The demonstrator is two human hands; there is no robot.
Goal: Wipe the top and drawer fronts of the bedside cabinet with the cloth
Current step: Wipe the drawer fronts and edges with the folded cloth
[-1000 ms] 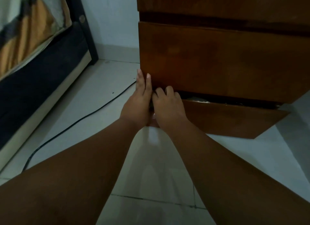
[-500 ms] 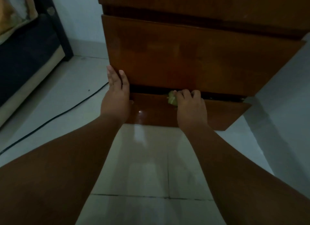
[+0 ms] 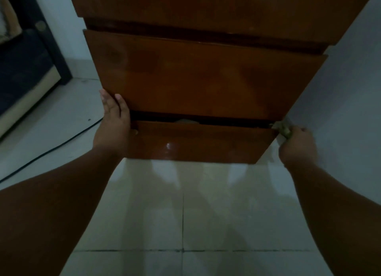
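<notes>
Bedside cabinet: brown varnished wood, fills the upper frame from 10 to 2 o'clock; two drawer fronts in view below its upper part.
Middle drawer front: large panel, glossy, closed.
Bottom drawer front: tilted outward at its lower edge, a dark gap along its top; a small glare spot near its centre.
Cloth: small greenish wad at 3 o'clock, pressed at the right end of the bottom drawer front's top edge. Half a second ago it sat near the middle of that edge; it has travelled right along it.
Right hand: grip closed around the cloth, knuckles up, at the cabinet's right corner; it has moved right with the cloth.
Left hand: grip flat and unclenched, holding nothing, palm laid against the cabinet's left edge at 9 o'clock, fingertips reaching the middle drawer front's lower corner; same post as half a second ago.
Floor: pale glossy tiles, dark grout lines crossing at 6 o'clock.
Cable: thin black cord across the tiles from 9 toward 8 o'clock.
Bed: dark base with pale trim at 10 o'clock; less of it shows than before.
Wall: pale, at 3 o'clock, just beside the cabinet.
</notes>
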